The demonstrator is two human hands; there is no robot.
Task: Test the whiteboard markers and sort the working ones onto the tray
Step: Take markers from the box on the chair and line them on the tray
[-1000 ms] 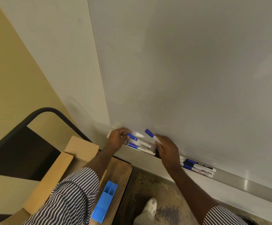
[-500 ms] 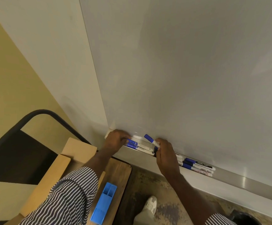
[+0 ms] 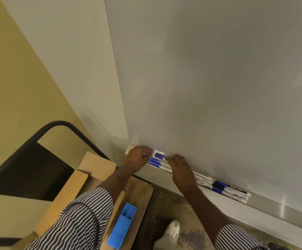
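Three blue-capped markers (image 3: 158, 160) lie stacked on the whiteboard ledge (image 3: 282, 211) between both hands, their white barrels partly covered by the right hand (image 3: 180, 167). That hand's fingertips seem to pinch the top marker's barrel, though it's hard to make out. Left hand (image 3: 137, 158) is curled at the cap ends; can't tell what it grips. Past the right wrist, about four more markers (image 3: 229, 192) lie bunched together, partly hidden. Below the left arm, one blue holder (image 3: 122, 226) sits on a wooden worktop (image 3: 141, 193).
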